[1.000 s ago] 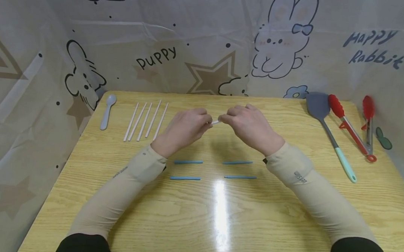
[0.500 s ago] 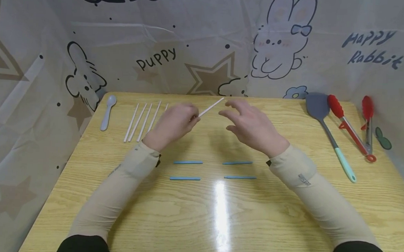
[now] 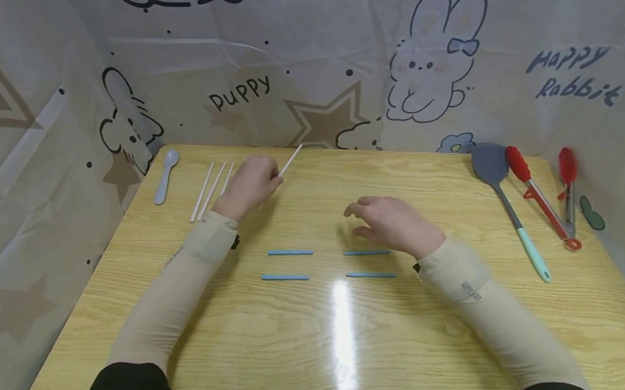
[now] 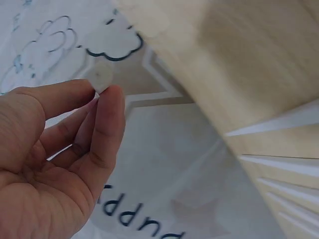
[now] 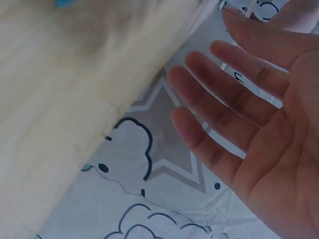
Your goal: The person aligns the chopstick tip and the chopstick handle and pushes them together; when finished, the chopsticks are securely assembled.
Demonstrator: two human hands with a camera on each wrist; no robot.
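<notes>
Between thumb and fingertips, my left hand [image 3: 250, 183] pinches a thin white stick [image 3: 292, 158], whose free end points up toward the back wall. In the left wrist view the held stick [image 4: 102, 75] is seen nearly end-on. Below and left of that hand lies a row of white sticks [image 3: 202, 191], partly hidden by the hand and sleeve. My right hand [image 3: 394, 223] hovers with loosely bent fingers, holding nothing, close to an upper blue stick [image 3: 364, 252]. Another blue stick [image 3: 370, 275] lies just nearer, and two more blue sticks [image 3: 291, 253] lie to the left.
A pale spoon [image 3: 166, 177] lies at the table's back left. At the right are a grey spatula [image 3: 489, 162] with a mint handle, red-tipped tongs [image 3: 540, 196] and a second, shorter pair of tongs [image 3: 569, 168]. A printed cloth [image 3: 318, 61] stands behind the table [image 3: 285, 333].
Both hands were together at the white stick; the right let go and moved down toward the blue sticks. My left hand carried the stick left, to over the white row.
</notes>
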